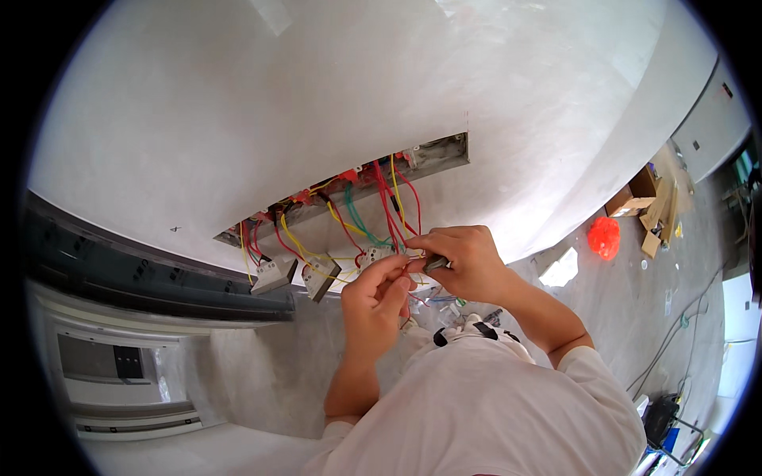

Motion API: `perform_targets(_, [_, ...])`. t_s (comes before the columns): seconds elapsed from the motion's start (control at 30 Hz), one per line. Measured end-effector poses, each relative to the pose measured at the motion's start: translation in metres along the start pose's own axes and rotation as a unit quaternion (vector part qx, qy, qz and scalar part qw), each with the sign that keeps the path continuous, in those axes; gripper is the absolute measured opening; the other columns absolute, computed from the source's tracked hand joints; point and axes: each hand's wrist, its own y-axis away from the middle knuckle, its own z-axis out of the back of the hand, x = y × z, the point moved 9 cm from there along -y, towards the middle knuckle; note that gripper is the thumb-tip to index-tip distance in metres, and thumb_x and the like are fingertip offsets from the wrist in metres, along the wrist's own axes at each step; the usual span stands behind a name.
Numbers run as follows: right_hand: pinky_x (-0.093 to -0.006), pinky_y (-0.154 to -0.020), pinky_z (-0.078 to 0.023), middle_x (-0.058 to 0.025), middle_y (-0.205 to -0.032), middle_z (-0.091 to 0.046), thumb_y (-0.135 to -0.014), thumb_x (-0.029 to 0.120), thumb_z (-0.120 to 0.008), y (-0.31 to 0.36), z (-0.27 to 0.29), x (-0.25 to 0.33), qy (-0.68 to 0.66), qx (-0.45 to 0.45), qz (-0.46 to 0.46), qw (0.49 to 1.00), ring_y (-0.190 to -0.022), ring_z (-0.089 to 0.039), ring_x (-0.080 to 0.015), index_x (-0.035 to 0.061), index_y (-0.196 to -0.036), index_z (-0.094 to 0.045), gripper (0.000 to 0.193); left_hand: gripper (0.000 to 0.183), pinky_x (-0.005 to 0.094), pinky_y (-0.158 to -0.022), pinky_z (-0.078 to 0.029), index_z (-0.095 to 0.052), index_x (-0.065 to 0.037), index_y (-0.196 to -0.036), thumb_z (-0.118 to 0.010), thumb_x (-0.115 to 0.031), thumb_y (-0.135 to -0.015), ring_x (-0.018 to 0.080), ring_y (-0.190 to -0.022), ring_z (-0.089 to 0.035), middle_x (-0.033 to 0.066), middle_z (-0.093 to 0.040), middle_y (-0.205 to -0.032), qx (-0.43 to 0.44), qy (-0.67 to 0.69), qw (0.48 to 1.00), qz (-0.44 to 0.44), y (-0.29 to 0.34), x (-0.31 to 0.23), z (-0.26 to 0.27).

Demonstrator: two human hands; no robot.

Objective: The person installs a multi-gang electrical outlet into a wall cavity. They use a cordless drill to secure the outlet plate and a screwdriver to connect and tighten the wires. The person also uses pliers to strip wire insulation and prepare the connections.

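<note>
Both my hands are raised close together in front of a long recessed wall box with coloured wires coming out. Wires are pinched between the fingertips of my left hand, whose fingers are curled. Just to its right, my right hand closes around a small dark tool; its kind is mostly hidden by the fingers. Red wires and green wires run down to the fingertips. White switch or socket modules hang by their wires left of my hands, and another module sits behind them.
A dark-framed ledge runs below the wall at left. On the floor at right lie an orange-red plastic bag, an open cardboard box, a white scrap and a trailing cable. Small litter surrounds my feet.
</note>
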Motion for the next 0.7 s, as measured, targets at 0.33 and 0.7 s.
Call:
perform_targets(0.33, [-0.0324, -0.05, -0.045, -0.0103, -0.072, -0.069, -0.077, 0.002, -0.086, 0.004, 0.001, -0.001, -0.022, -0.079, 0.047, 0.995, -0.057, -0.063, -0.0255, 0.0027, -0.098, -0.075, 0.024, 0.024, 0.0235, -0.073, -0.049, -0.068, 0.004, -0.12, -0.059, 0.002, -0.098, 0.0099, -0.087, -0.066, 0.0102, -0.076, -0.101, 0.069, -0.044, 0.995, -0.059, -0.031, 0.005, 0.002])
perform_targets(0.7, [-0.0327, -0.053, -0.049, -0.0079, -0.072, -0.069, -0.08, 0.004, -0.08, 0.004, -0.001, -0.015, -0.088, -0.074, -0.024, 0.993, -0.058, -0.065, -0.0239, 0.0061, -0.089, -0.073, 0.011, 0.022, 0.0314, -0.082, -0.056, -0.071, 0.002, -0.117, -0.06, 0.003, -0.097, 0.0207, -0.091, -0.073, 0.0141, -0.075, -0.1, 0.012, -0.242, 0.949, -0.201, -0.032, -0.029, -0.012])
